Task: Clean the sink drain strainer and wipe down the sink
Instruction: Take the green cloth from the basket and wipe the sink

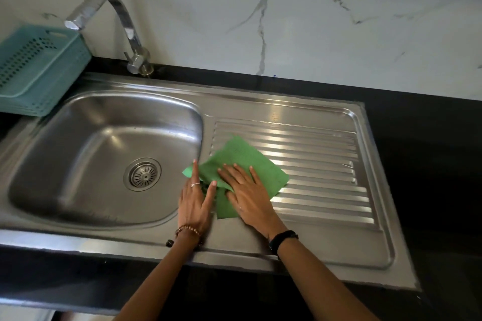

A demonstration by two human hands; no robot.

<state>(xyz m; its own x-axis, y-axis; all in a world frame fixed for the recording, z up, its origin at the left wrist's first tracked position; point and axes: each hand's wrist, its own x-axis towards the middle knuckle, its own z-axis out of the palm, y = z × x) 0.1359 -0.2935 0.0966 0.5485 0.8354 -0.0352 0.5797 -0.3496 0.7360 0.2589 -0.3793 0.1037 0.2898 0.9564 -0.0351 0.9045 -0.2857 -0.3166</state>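
Note:
A green cloth point(245, 156) lies spread on the ribbed drainboard point(320, 164) just right of the steel sink basin point(86, 154). My right hand point(247, 193) presses flat on the cloth with its fingers apart. My left hand point(195, 200) rests on the cloth's left edge at the basin rim, its fingers extended over a fold. The round metal drain strainer point(142, 174) sits in the drain hole at the basin's bottom, left of both hands.
A chrome faucet point(122, 23) curves over the basin from the back. A teal plastic basket point(34, 65) stands on the black counter point(430, 164) at the far left. A marble wall rises behind the counter.

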